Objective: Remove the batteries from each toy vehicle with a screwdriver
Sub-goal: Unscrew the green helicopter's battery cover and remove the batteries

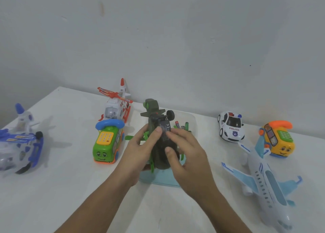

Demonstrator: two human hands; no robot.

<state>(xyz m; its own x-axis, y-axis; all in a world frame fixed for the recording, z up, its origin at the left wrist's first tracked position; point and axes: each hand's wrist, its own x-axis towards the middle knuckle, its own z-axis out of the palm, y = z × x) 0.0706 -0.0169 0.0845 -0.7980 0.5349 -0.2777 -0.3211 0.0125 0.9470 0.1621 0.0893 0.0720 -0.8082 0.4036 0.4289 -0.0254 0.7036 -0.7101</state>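
Two hands meet over the middle of the white table [70, 188], the forearms entering from 6 o'clock and converging. Left hand [140, 150]: fingers curled round the flank of the dark green toy helicopter [159, 155], thumb laid on the black battery cover [166, 127] of its upturned belly. Right hand [186, 151]: grips the same helicopter from the opposite side, forefinger touching the cover, thumb pressed lower on the hull. The helicopter is held between both palms, belly up, its tail and black wheel [170, 115] pointing to 12 o'clock, green rotor blades [131, 137] projecting below the fingers. Under and behind it stands a pale blue container [158, 180]. Loose batteries [177, 124] lie inside at 1 o'clock from the hands, partly hidden by the helicopter.

Surrounding toys, read from the hands:
- green bus phone [107, 144], just beside at 9 o'clock
- red-and-white helicopter [116, 106], at 10 o'clock
- blue-and-white helicopter [19, 141], well apart at 9 o'clock
- police car [231, 127], at 2 o'clock
- yellow phone car [276, 139], at 3 o'clock
- pale blue airliner [263, 180], at 4 o'clock
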